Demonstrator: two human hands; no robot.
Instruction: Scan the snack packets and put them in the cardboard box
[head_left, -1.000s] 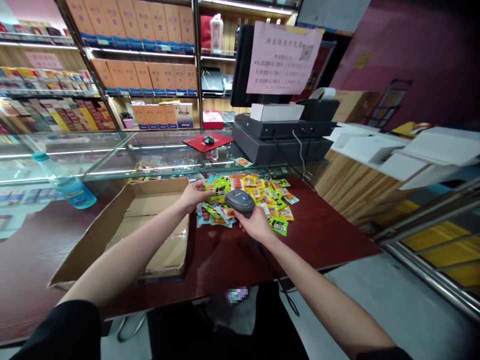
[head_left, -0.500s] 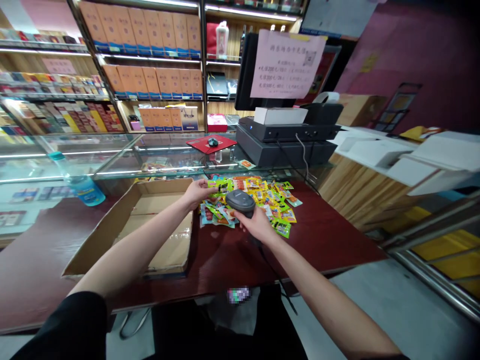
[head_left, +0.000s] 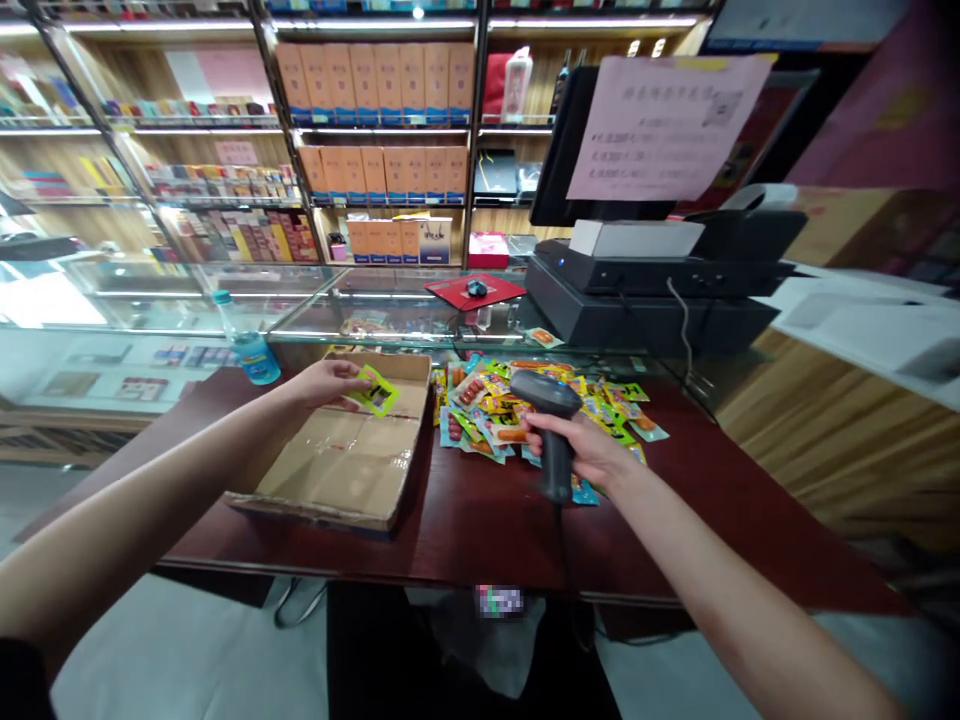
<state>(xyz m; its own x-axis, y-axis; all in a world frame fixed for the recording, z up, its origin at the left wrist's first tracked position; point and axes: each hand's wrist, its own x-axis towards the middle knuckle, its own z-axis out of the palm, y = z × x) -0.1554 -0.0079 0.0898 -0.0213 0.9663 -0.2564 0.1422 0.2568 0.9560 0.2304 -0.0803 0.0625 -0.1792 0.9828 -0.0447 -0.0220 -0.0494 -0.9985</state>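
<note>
"Where's the green packet (head_left: 377, 392) from where you're standing?"

"Over the far part of the cardboard box (head_left: 337, 470), pinched between the thumb and fingers of the left hand (head_left: 334, 385). It sticks out from the fingertips to the right, at a slant."

"And the right hand (head_left: 592, 445)?"

"Closed around the handle of a scanner (head_left: 546, 392), right of the box. The scanner's head points left and slightly away, and its handle drops towards the near edge of the table (head_left: 480, 525). So the left hand is the nearer of the 2 to box and green packet alike."

"What about the loose packets (head_left: 472, 440)?"

"Heaped just beside the box, on its right, with the scanner above them. The right hand is nearer to those. The box's long axis looks to run away from the body, leaning a bit right."

"Anything you can't make out?"

"Plenty. The fingers cover 1 end of the green packet, and I can't tell whether it touches the box. Its print is too small to read. Scanner and right hand hide part of the heap, the scanner's front is turned from me, and its cable (head_left: 561, 540) fades into blur."
</note>
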